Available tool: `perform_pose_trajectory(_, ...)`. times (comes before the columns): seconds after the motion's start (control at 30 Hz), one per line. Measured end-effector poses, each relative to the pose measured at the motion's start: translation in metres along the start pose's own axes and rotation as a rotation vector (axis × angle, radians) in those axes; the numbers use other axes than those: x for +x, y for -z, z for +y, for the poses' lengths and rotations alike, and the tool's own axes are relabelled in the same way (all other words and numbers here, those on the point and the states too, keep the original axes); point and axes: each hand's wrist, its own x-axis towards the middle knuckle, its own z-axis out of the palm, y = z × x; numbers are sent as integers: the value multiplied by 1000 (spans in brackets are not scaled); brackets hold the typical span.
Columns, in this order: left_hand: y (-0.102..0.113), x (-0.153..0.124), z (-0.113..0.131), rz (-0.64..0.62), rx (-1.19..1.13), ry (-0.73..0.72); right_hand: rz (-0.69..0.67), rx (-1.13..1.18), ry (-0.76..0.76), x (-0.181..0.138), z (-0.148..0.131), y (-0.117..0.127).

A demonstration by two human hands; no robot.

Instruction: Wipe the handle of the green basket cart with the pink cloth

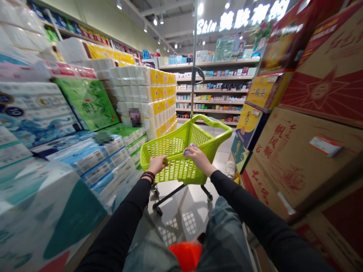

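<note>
A lime-green shopping cart [177, 158] with a lattice basket stands sideways in front of me, its handle end at the right. My left hand [157, 164] is closed over the near rim of the basket, toward its left end. My right hand [199, 157] is closed on a small light purple cloth [187, 151] at the same rim, further right. The fingers cover much of the cloth. I see no goods through the basket's lattice. A beaded bracelet [148, 175] is on the left wrist.
Stacked tissue packs [99, 158] and toilet-roll bundles [133, 90] line the left side. Printed cartons [289, 158] rise close on the right. Behind the cart are a metal pole [193, 56] and shelves [215, 78] of small boxes. A white shoe [230, 170] shows beside the cartons.
</note>
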Motion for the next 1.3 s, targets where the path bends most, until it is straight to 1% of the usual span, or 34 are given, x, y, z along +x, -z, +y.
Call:
perform_pose_trajectory(0.07,-1,0,-2,-2,-12,-15,-3,2,23,0,2,1)
perform_pose_trajectory(0.13,-2,0,-4,0,-26,-28,9,-19,-3,-7,18,17)
perform_pose_trajectory(0.23,-3,0,-6,23,-36,-39,79,-70,-107,-24,49,47)
perform_pose_trajectory(0.3,-4,-1,-6,36,-29,-54,138,-96,-185,-32,57,55)
perform_pose_trajectory(0.33,-4,-2,-5,38,-23,-63,161,-98,-214,-33,55,53)
perform_pose_trajectory(0.4,-4,-2,-2,35,-13,-76,165,-77,-217,-30,42,39)
perform_pose_trajectory(0.5,-4,-4,-1,37,-15,-81,78,-32,-112,-18,17,15)
perform_pose_trajectory(0.57,-3,-5,-2,43,-23,-84,8,-36,-57,-12,11,13)
perform_pose_trajectory(0.63,-3,-5,-4,49,-28,-86,-37,-71,-49,-12,18,27)
perform_pose_trajectory(0.7,-3,-6,-6,59,-32,-84,-49,-124,-65,-19,34,51)
perform_pose_trajectory(0.8,-3,-6,-7,69,-36,-84,-14,-188,-109,-32,60,87)
perform_pose_trajectory(0.87,-4,-6,-6,59,-31,-95,22,-200,-160,-36,69,99)
perform_pose_trajectory(0.93,-4,-5,-4,50,-22,-104,59,-178,-206,-34,67,98)
perform_pose_trajectory(1.0,-4,-5,-3,53,-15,-101,78,-126,-216,-27,55,84)
perform_pose_trajectory(1.1,-5,-5,-3,61,-13,-91,19,-50,-171,-12,30,56)
perform_pose_trajectory(1.17,-4,-6,-4,55,-9,-93,-44,-42,-148,-4,19,44)
perform_pose_trajectory(1.23,-4,-7,-6,48,-5,-91,-75,-79,-166,-1,21,45)
perform_pose_trajectory(1.3,-3,-8,-8,44,-1,-83,-53,-151,-238,-3,36,59)
